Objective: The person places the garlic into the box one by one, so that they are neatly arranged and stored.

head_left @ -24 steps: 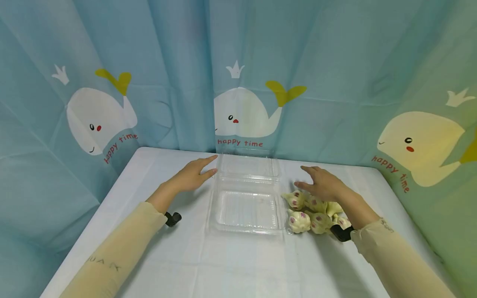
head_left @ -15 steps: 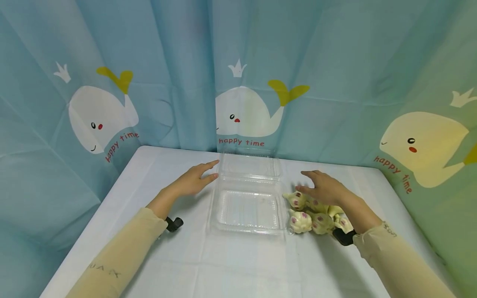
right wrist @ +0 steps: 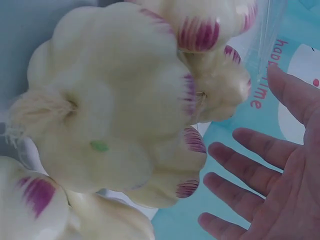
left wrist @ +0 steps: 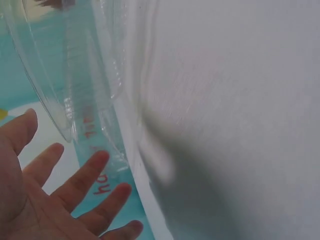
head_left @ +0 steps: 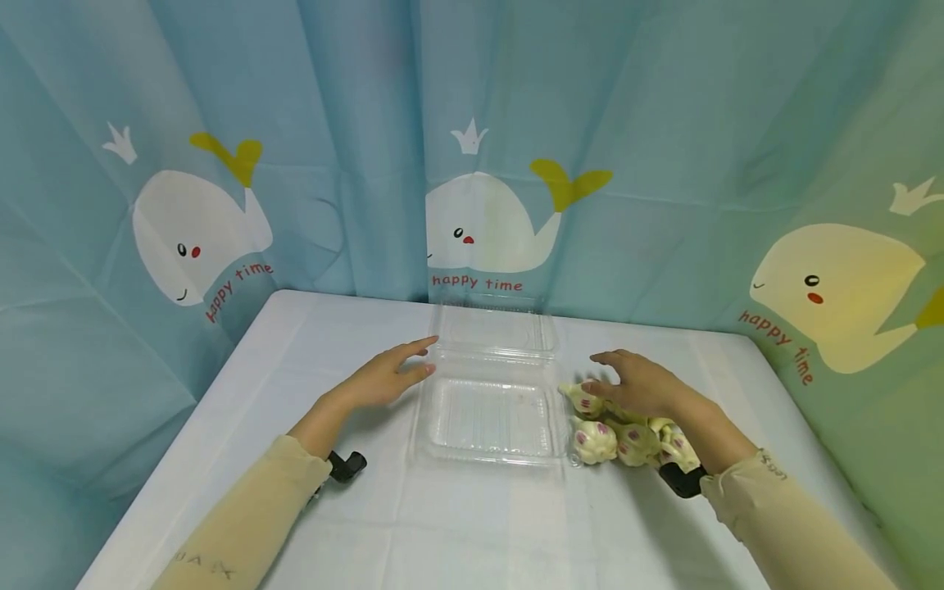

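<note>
A clear plastic clamshell box lies opened out on the table, its lid folded back toward the curtain. At the box's left side my left hand is held in the air, fingers spread and holding nothing. Several garlic bulbs with purple streaks are grouped right of the box. Over the back of that group hovers my right hand, fingers apart and nothing in them; it hides part of the rear bulbs. One garlic bulb with a stringy root end fills much of the right wrist view.
A white cloth covers the table. Behind and at both sides hangs a blue-green curtain printed with whales, close to the table's far edge. Black camera mounts stick out from the wrists beneath the forearms.
Both hands have come down and a little nearer to the person. The left has drawn back from beside the lid toward the hinge. The box and garlic stay in place.
</note>
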### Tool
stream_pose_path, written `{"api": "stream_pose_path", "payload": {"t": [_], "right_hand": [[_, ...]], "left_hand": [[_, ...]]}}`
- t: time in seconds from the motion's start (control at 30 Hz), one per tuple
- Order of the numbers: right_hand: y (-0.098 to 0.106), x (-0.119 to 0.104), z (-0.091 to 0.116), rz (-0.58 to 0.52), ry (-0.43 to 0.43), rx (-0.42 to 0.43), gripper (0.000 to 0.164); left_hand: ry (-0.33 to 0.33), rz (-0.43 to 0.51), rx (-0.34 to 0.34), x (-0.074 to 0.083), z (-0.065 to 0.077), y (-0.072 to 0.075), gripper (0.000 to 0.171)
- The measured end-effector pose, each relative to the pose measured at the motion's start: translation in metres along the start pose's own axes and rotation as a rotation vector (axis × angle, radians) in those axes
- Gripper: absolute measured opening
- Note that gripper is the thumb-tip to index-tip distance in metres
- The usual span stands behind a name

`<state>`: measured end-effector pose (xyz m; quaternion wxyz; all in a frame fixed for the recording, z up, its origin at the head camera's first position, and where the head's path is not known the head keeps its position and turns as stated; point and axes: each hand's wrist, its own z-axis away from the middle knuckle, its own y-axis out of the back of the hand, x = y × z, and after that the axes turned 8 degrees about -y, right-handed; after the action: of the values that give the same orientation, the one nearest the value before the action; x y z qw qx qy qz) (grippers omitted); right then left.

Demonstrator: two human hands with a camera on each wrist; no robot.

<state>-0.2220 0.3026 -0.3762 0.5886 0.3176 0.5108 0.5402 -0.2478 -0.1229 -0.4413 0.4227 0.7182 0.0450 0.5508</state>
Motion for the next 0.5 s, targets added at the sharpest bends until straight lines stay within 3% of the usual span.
{"api": "stream_pose_path", "payload": {"t": [0.23,0.5], "right_hand": [[-0.007,0.002,0.004,-0.039,0.070,0.002,0.064],[-0.014,0.003,0.001,-0.029,0.115,0.003,0.067]], "left_hand": [[0.008,0.046,0.006,0.001,0.004,-0.009,0.062],[0.027,0.066,0.021,-0.001,0.008,-0.018,0.059]]}}
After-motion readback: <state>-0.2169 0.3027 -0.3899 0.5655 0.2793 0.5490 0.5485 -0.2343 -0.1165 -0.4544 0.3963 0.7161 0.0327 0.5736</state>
